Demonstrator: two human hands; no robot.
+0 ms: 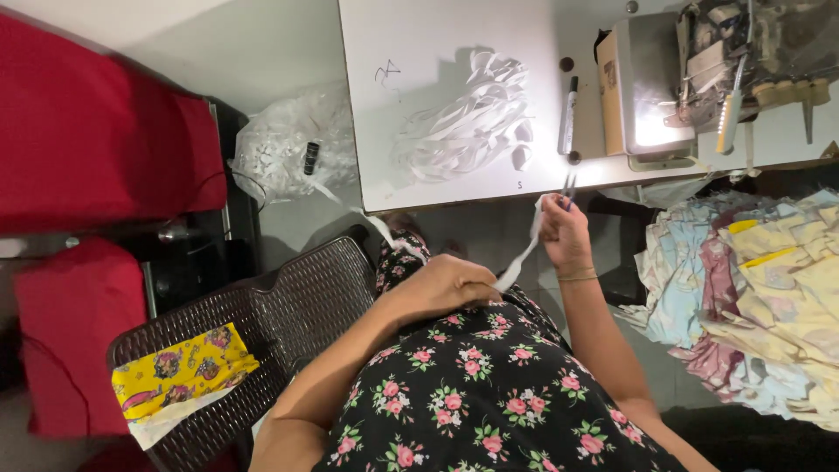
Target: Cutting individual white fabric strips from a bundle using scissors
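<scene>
A white elastic strip [527, 247] stretches between my two hands. My left hand [446, 287] is closed on its lower end above my lap, and the strip trails left toward a clear plastic bag [288, 144]. My right hand [564, 229] pinches the upper end and also grips small scissors [569, 186] with blades pointing up at the table edge. A heap of cut white elastic strips [468, 127] lies on the white table [419, 35] just beyond.
A sewing machine [699, 70] with a lit lamp stands at the table's right. A dark marker [568, 114] lies beside it. Piled pastel fabric pieces [760, 297] sit at the right. A brown woven chair [280, 323] holds yellow printed cloth [179, 367]. Red fabric [87, 131] fills the left.
</scene>
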